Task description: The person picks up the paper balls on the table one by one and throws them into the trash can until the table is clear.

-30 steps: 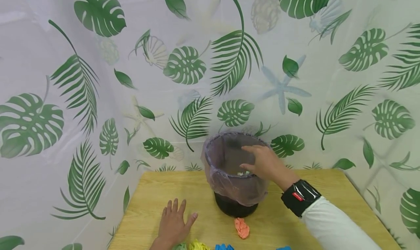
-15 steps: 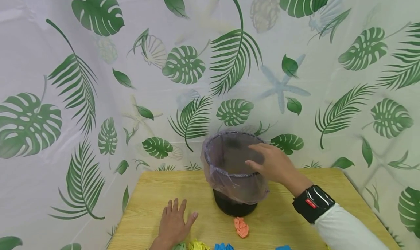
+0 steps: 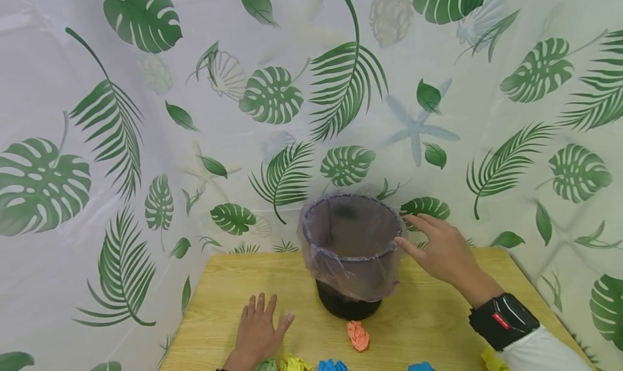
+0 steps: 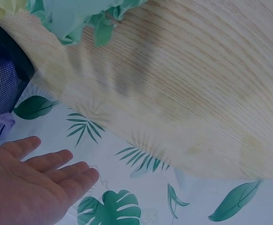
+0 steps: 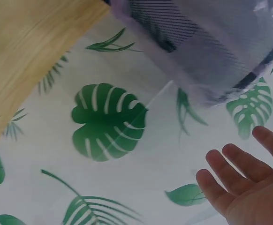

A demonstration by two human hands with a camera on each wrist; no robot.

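Note:
A black mesh waste bin point(image 3: 348, 300), lined with a thin purple bag point(image 3: 355, 276) folded over its rim, stands at the back of the wooden table. My right hand point(image 3: 440, 249) is just right of the rim, fingers extended and holding nothing; the right wrist view shows the same hand point(image 5: 254, 180) beside the bagged bin point(image 5: 207, 47). My left hand point(image 3: 258, 330) is over the table's left part with fingers spread and nothing in it. In front of the bin lies an orange crumpled paper ball point(image 3: 358, 336).
Along the bottom edge of the head view are crumpled papers: green point(image 3: 266, 365), yellow point(image 3: 294, 363), blue point(image 3: 332, 365), another blue point(image 3: 421, 366) and a yellow one point(image 3: 494, 359) under the right forearm. A leaf-print sheet point(image 3: 292, 46) hangs behind and beside the wooden table point(image 3: 233, 276).
My right hand has moved from over the bin's mouth out to the right, past the rim. My left hand, the bin and the orange paper ball have stayed put.

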